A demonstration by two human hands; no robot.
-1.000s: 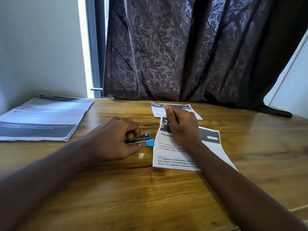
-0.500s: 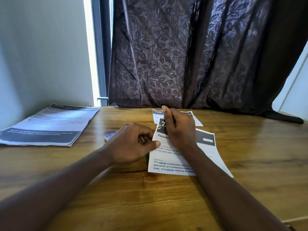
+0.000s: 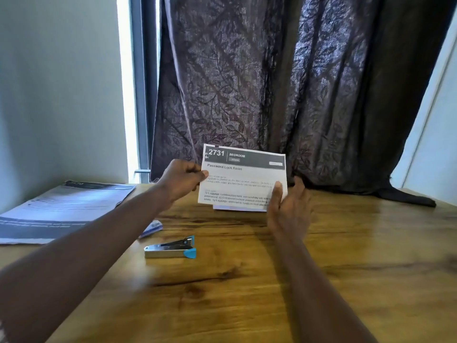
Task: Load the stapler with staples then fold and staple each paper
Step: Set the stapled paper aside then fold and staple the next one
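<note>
Two hands hold one folded paper [image 3: 243, 179] up off the wooden table [image 3: 346, 256], and I read that as a check of the fold rather than a stapling step. Far out to the left of the left fingers lies a stack of unfolded printed sheets [image 3: 61, 209], presumably waiting their turn. The left hand [image 3: 181, 180] pinches the paper's left edge, thumb on the printed face and the other fingers curled behind; I judge this grip carries the weight. Beside that forearm a small staple box [image 3: 153, 227] peeks out. Below the left fingertips, well apart from both hands, the blue-tipped stapler [image 3: 170, 248] lies on the table untouched, which leaves both hands free for the paper. A second layer shows along the paper's lower edge, so it is doubled over. The right hand [image 3: 289, 206] steadies the lower right corner: its thumb lies on the face, its fingers straight and loosely spread just past the right edge. Whether they touch the back I cannot tell, nor whether a staple is in yet.
</note>
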